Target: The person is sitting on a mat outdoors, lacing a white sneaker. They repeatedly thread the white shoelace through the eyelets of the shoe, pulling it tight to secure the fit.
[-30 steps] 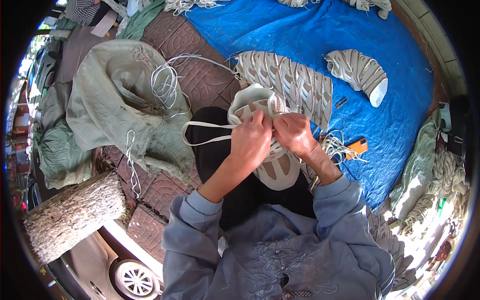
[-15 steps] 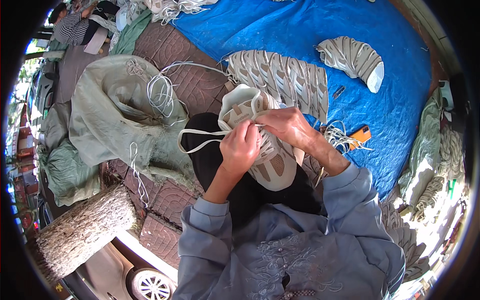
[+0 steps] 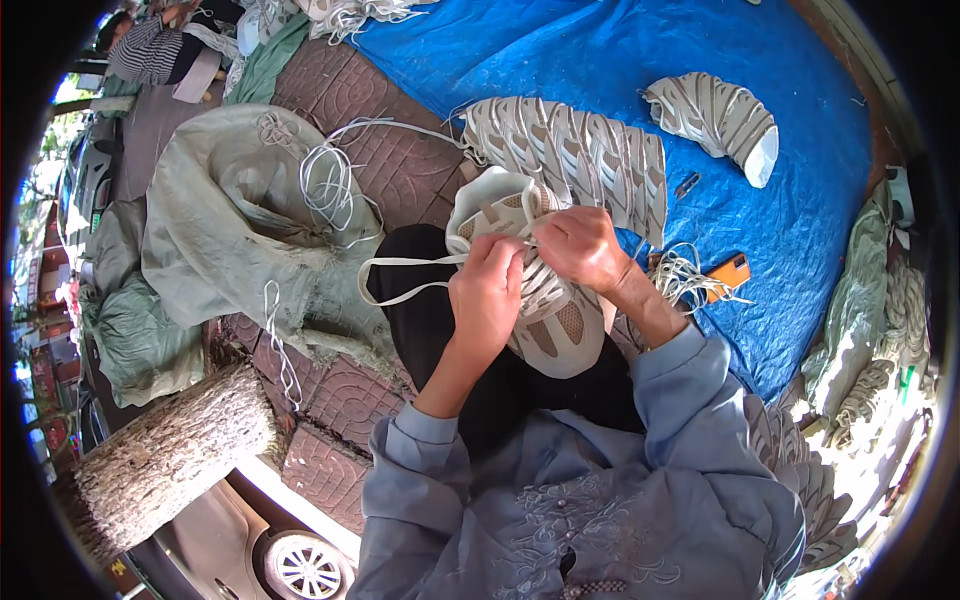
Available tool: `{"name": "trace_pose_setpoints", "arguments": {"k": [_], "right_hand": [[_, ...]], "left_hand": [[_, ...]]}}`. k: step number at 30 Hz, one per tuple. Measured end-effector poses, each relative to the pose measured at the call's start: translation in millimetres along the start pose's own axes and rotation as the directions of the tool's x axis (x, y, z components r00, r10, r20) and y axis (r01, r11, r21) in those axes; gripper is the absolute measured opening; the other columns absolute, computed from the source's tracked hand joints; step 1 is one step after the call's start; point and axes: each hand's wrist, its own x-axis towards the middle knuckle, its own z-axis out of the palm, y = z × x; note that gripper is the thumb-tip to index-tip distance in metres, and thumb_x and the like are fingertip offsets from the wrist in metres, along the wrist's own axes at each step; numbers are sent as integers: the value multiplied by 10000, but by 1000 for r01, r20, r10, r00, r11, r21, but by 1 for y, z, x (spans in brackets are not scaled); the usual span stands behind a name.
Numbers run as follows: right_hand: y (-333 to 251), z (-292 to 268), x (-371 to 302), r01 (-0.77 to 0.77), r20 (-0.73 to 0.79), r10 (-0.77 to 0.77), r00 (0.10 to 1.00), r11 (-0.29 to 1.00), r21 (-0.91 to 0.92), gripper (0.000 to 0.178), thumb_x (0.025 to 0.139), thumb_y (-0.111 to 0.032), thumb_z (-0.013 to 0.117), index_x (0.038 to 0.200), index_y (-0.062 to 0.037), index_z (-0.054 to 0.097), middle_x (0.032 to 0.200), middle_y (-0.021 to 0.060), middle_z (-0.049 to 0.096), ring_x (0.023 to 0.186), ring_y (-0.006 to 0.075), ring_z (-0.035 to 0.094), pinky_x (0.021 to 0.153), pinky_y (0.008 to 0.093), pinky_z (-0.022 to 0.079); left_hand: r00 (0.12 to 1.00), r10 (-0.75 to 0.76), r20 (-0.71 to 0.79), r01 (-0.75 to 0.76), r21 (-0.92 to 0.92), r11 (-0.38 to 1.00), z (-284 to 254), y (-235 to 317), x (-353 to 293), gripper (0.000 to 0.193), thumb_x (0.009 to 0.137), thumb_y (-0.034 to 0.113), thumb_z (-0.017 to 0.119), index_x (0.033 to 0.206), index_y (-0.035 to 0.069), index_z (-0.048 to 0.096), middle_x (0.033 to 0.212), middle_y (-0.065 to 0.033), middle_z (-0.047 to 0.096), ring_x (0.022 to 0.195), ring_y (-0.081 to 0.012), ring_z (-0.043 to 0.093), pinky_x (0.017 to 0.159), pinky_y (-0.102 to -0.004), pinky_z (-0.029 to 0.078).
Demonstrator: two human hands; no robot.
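Across my lap lies a cream and tan sneaker upper (image 3: 557, 347), its toe pointing toward me and its collar away. A flat off-white shoelace (image 3: 408, 261) crosses the lacing area and hangs in a loose loop to the left. My left hand (image 3: 485, 296) is closed over the left side of the upper, pinching the lace near the tongue. Close beside it, my right hand (image 3: 584, 248) has its fingers curled, also gripping lace at the upper's right edge. The fingers hide the exact lace ends and eyelets.
Beyond the upper, nested shoe uppers (image 3: 615, 180) lie by a blue tarp (image 3: 790, 220), with another stack (image 3: 712, 118) farther right. An orange phone (image 3: 728, 276) sits next to tangled laces (image 3: 688, 280). To the left are a pale sack (image 3: 215, 215) and a log (image 3: 175, 455). A person (image 3: 150, 50) sits far left.
The whole view has shifted slightly. My right hand's fingers have curled in more, and both hands stay close together at the lace. The lace loop still hangs to the left.
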Motion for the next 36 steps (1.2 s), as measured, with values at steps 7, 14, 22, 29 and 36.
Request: {"name": "trace_pose_setpoints", "arguments": {"k": [7,14,22,29,36], "right_hand": [[-6,3,-9,-77,-46,77,996,997,15,171,545,-54,613,631,-67,466,551,36,423,476,194,496,427,310,422],[-18,4,-24,-500,85,510,856,774,389,206,681,-52,649,873,-50,578,793,104,599,666,282,593,575,341,478],[-5,8,-27,-237,108,217,970,946,221,161,616,-54,629,745,-67,534,640,60,500,553,239,550,470,344,448],[-6,11,-40,-458,-15,474,880,857,237,107,657,-40,606,759,-47,574,687,85,569,597,251,567,524,332,461],[-9,11,-45,-687,185,702,688,548,477,120,683,-33,611,804,-35,616,741,77,598,622,193,577,567,288,460]], "left_hand": [[997,3,76,-19,208,978,7,3,9,153,677,86,635,818,81,576,796,-55,553,590,-252,584,494,-345,461],[957,275,-91,-220,388,895,6,0,5,172,637,-4,602,760,83,519,787,-44,538,553,-198,574,443,-285,465],[943,329,58,-329,330,885,4,4,1,166,667,18,620,797,65,530,848,-61,542,606,-200,583,480,-292,475],[986,-164,-8,161,-140,977,-42,-9,0,165,796,-10,525,947,11,590,769,-52,581,558,-75,482,465,-194,366],[799,-575,-174,415,-532,738,-187,-104,-6,221,800,22,549,1018,21,589,731,-1,576,426,13,317,363,-150,243]]}}
